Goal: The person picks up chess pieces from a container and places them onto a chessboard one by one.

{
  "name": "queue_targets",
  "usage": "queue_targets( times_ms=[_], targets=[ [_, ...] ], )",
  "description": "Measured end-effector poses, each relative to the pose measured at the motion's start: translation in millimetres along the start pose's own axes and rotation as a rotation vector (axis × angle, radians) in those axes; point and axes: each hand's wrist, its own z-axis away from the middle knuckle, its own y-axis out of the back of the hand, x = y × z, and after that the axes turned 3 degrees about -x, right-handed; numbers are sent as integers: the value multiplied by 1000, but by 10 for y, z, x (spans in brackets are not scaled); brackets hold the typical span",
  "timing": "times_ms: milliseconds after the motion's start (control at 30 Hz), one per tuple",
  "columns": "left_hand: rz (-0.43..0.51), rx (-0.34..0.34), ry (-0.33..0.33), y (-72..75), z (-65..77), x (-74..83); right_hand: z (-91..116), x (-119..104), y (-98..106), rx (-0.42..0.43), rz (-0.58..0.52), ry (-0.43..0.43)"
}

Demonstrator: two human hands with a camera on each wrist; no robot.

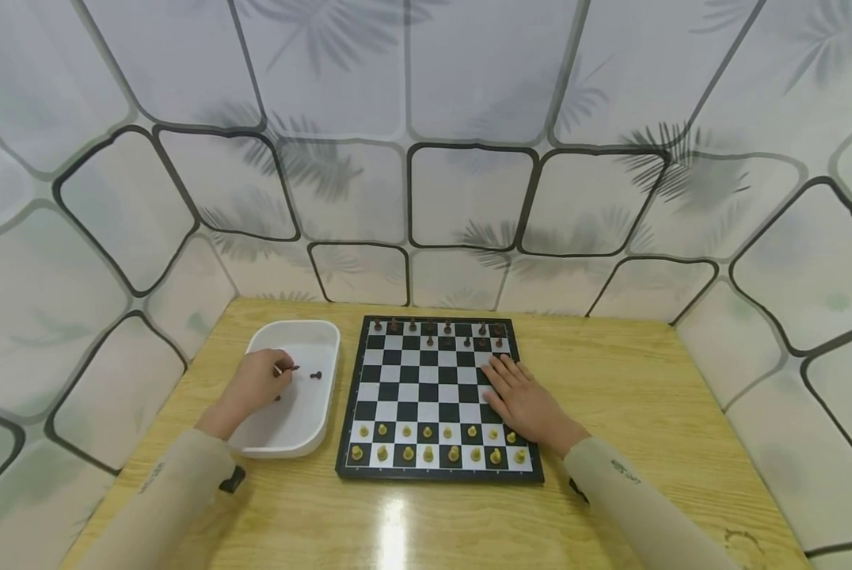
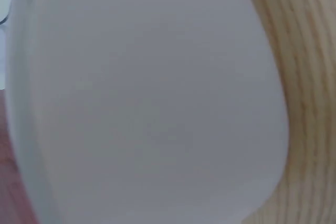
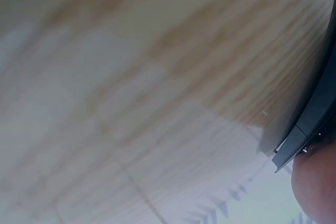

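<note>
In the head view my left hand [image 1: 258, 382] is over the white tray [image 1: 303, 443], its fingers pinching a small dark red chess piece [image 1: 294, 367]. Another dark piece [image 1: 316, 374] lies on its side in the tray, just right of those fingertips. My right hand [image 1: 529, 404] rests flat across the right edge of the chessboard [image 1: 436, 476], fingers extended. Yellow pieces [image 1: 428, 454] fill the two rows nearest me. Several dark red pieces [image 1: 412, 324] stand in the two far rows, with gaps between them. The tray's outer wall [image 2: 157, 98] fills most of the left wrist view.
A light wooden table [image 1: 611, 372] carries the tray on the left and the board at its right. Patterned walls [image 1: 469, 190] enclose the table at the back and both sides. The board's dark edge [image 3: 315, 98] shows in the right wrist view.
</note>
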Motion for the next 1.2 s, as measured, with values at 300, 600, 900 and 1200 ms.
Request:
queue_targets(
  times_ms=[300,600,900,1200],
  targets=[
    [34,91,-27,23,-4,92,6,-5,0,20,-2,9],
    [92,92,5,35,-43,164,6,-10,10,10,3,5],
    [122,130,-24,46,-118,327,17,-18,28,1,-3,5],
    [155,172,-116,42,-318,556,10,-17,15,5,2,4]
  ],
)
